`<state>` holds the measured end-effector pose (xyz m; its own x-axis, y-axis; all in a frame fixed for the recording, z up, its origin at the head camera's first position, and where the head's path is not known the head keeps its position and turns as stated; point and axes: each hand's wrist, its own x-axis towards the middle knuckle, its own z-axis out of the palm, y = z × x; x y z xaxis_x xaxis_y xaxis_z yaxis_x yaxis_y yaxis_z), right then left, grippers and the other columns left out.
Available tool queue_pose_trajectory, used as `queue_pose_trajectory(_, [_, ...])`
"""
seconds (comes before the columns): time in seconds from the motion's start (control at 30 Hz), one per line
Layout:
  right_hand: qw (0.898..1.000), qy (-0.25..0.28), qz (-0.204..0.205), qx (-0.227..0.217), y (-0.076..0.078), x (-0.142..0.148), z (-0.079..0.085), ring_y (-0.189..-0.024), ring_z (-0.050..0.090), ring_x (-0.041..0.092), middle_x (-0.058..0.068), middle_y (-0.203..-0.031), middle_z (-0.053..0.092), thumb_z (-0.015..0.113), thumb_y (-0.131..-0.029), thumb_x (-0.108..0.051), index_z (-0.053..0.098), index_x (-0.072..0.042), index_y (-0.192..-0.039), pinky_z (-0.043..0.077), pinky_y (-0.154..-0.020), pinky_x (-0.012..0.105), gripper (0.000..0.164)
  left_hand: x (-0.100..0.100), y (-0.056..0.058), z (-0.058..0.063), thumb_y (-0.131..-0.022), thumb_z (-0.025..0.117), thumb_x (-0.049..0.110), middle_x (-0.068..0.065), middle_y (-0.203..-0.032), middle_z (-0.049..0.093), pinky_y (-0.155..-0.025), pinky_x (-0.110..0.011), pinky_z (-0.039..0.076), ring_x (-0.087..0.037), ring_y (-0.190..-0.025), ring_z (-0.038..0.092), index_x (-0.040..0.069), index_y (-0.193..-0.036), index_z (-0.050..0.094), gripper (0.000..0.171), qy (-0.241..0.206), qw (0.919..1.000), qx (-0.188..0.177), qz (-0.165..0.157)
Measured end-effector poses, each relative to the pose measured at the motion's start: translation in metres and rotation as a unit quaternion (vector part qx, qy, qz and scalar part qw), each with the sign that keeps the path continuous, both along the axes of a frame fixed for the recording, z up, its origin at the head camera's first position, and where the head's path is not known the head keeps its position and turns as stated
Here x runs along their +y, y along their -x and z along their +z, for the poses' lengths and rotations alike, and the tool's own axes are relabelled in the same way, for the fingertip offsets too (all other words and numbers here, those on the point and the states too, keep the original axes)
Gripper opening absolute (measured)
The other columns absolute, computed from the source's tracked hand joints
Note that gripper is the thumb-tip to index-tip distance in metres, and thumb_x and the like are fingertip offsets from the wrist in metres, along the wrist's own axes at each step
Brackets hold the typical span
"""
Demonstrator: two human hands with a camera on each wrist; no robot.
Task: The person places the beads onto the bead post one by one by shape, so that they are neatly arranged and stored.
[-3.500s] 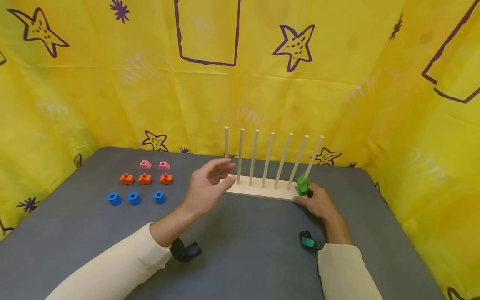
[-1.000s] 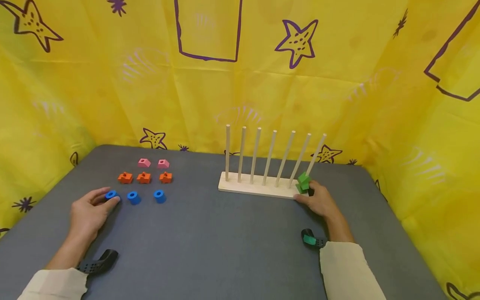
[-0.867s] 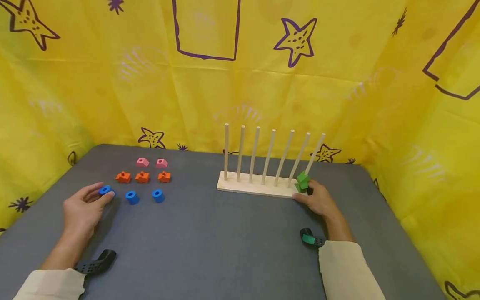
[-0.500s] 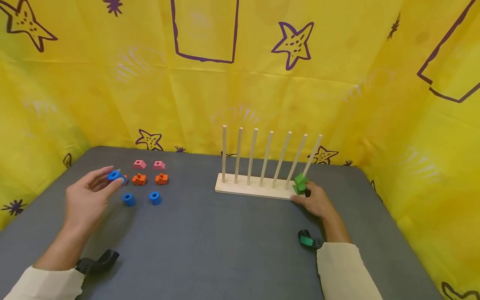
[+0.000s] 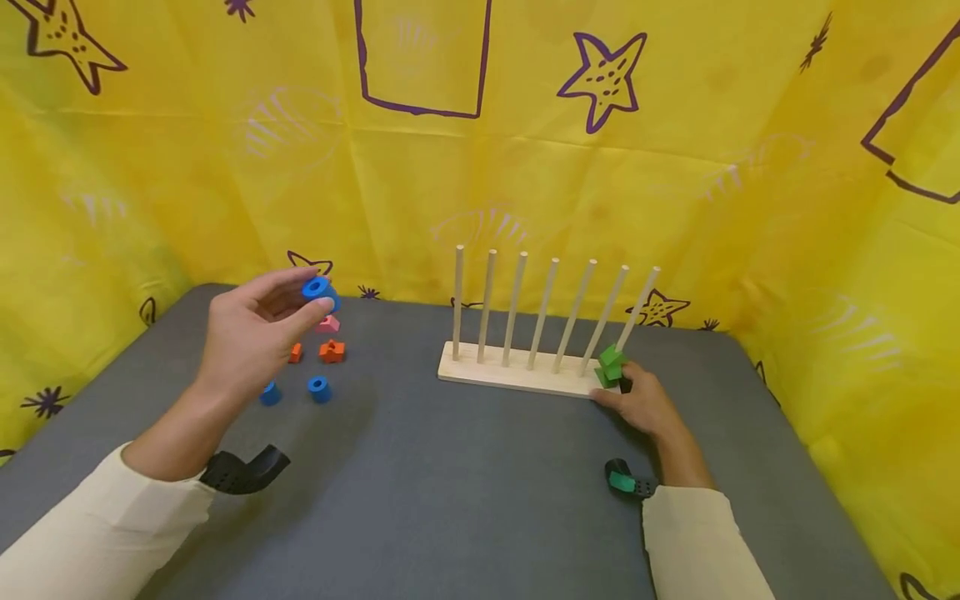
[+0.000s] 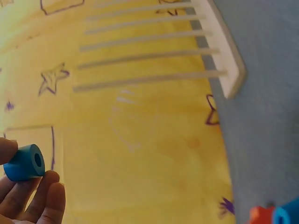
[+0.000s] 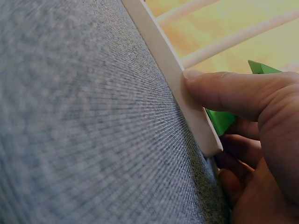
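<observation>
My left hand (image 5: 243,337) pinches a blue cylinder (image 5: 330,298) with a hole through it, raised above the table. In the left wrist view, thumb and fingertips hold the cylinder (image 6: 19,164) by its sides, the hole facing away from the palm. At the right end of a wooden peg stand (image 5: 510,377) my right hand (image 5: 643,404) grips the base. Its thumb (image 7: 224,91) presses the front edge, with the other fingers curled around the end. Green blocks (image 5: 611,362) sit low on the rightmost peg; the other upright pegs are bare.
On the grey table (image 5: 465,483), left of the stand, are two blue cylinders (image 5: 319,390), orange notched blocks (image 5: 332,352) and a pink block (image 5: 327,324). My left hand hides part of this group. A yellow patterned cloth (image 5: 420,183) hangs behind the table.
My left hand went from near the stand to the leftmost blue cylinder, took hold of it, then lifted it and carried it rightward. The right hand has kept its grip on the stand.
</observation>
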<state>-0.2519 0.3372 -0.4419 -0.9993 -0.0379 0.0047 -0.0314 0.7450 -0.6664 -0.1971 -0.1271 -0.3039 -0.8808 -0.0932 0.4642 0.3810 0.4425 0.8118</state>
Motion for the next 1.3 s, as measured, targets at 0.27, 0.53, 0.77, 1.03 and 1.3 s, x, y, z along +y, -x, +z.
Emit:
queue_pose_trajectory(0.27, [1.000,0.001,-0.001,-0.006,-0.002,0.000,0.003,-0.108,0.048,0.041,0.027,-0.127,0.051,0.076,-0.084,-0.030,0.059,0.004,-0.110,0.036,-0.095,0.057,0.046,0.036,0.012,0.023,-0.086,0.074,0.010,-0.008,-0.108,0.068,-0.081,-0.018,0.050,-0.008,-0.094,0.064,0.002,-0.125,0.064,0.041,0.004,0.9968,0.041,-0.068])
queue_pose_trajectory(0.53, [1.000,0.004,0.000,-0.003,-0.002,0.001,0.003,-0.111,0.048,0.042,0.029,-0.129,0.050,0.076,-0.084,-0.030,0.059,0.005,-0.111,0.036,-0.096,0.058,0.047,0.084,0.031,0.037,-0.086,0.072,0.002,-0.013,-0.108,0.068,-0.081,-0.027,0.053,-0.018,-0.094,0.067,-0.003,-0.125,0.062,0.040,-0.013,0.9854,0.046,-0.163])
queue_pose_trajectory(0.77, [1.000,0.014,0.001,0.003,-0.001,0.000,0.002,-0.113,0.048,0.043,0.029,-0.131,0.048,0.076,-0.084,-0.030,0.059,0.006,-0.112,0.036,-0.097,0.059,0.049,0.124,0.046,0.045,-0.087,0.071,0.001,-0.013,-0.110,0.067,-0.081,-0.031,0.053,-0.022,-0.092,0.066,-0.003,-0.125,0.062,0.040,-0.022,0.9776,0.045,-0.205])
queue_pose_trajectory(1.03, [1.000,0.016,0.010,0.016,-0.002,0.001,0.000,-0.116,0.047,0.044,0.028,-0.131,0.050,0.077,-0.084,-0.028,0.061,0.005,-0.108,0.035,-0.097,0.059,0.044,0.166,0.060,0.049,-0.089,0.070,0.004,-0.009,-0.111,0.066,-0.082,-0.030,0.053,-0.019,-0.095,0.065,-0.001,-0.126,0.061,0.038,-0.047,0.9699,0.002,-0.239])
queue_pose_trajectory(1.3, [0.999,0.013,0.011,0.029,-0.001,0.002,0.000,-0.111,0.049,0.043,0.028,-0.126,0.052,0.077,-0.084,-0.026,0.061,0.005,-0.105,0.037,-0.095,0.058,0.041,0.207,0.073,0.048,-0.089,0.070,0.006,-0.007,-0.108,0.066,-0.081,-0.028,0.052,-0.017,-0.096,0.063,0.002,-0.126,0.061,0.039,-0.050,0.9660,-0.027,-0.252])
